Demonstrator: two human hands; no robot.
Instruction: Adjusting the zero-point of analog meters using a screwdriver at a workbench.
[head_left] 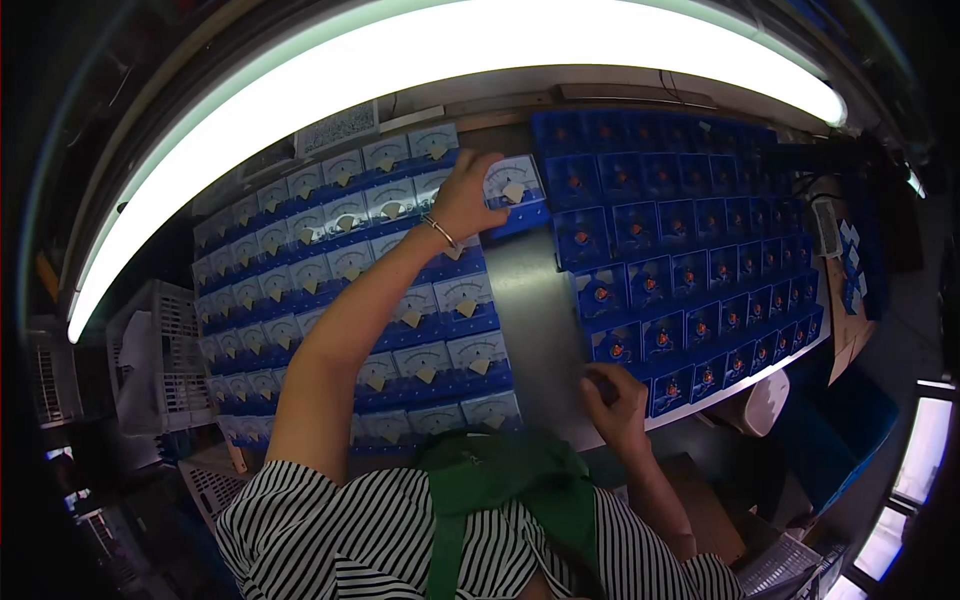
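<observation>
My left hand reaches to the far part of the table, its fingers closed round an analog panel meter with a white dial face and a blue base. This meter is at the right end of a block of similar meters laid in rows on the left, each with a pale patch low on its dial. My right hand is at the near right, fingers curled with the thumb close to them, beside rows of open blue meter cases with orange parts inside. Whatever its fingertips may hold is too small to make out.
A bare metal strip of table runs between the two blocks. A long bright lamp arches over the far side. White plastic crates stand at the left. A blue bin and a brown cardboard sheet are at the right.
</observation>
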